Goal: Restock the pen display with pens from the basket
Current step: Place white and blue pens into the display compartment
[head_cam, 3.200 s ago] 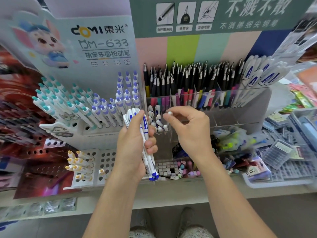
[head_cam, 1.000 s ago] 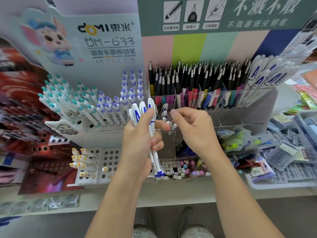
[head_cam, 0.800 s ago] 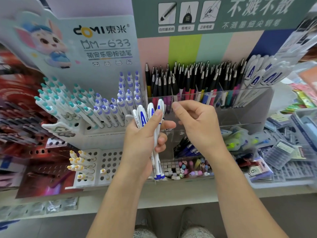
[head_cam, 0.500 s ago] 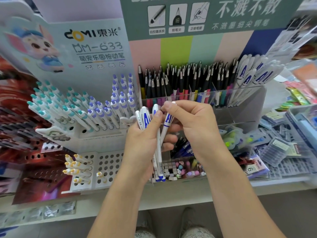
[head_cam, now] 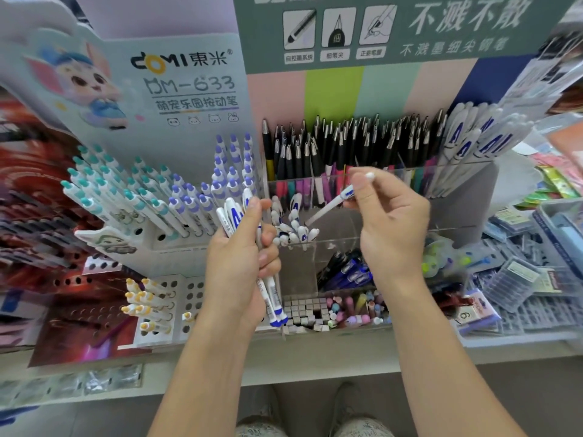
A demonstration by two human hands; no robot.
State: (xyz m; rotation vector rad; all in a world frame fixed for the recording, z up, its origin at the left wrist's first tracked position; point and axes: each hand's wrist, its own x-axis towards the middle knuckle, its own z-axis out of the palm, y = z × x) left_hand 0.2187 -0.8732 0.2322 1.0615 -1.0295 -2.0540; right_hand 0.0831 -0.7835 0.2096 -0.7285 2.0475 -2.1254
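Right hand: our right hand (head_cam: 391,222) pinches one white plastic pen with a blue clip (head_cam: 331,205), slanted tip-down above the clear acrylic compartment (head_cam: 334,247) at frame centre.
Left hand: our left hand (head_cam: 243,263) grips a bundle of white pens with blue tips (head_cam: 268,288), left of centre.
Done: we see several matching pens (head_cam: 293,228) already standing in that compartment.
Left: we judge the bundle remains to be placed.
Basket: we cannot see it.

Pens in left hand (head_cam: 239,263) showing white barrels (head_cam: 271,294), blue tips; backboard (head_cam: 362,93) showing pink, green, mint, navy stripes.
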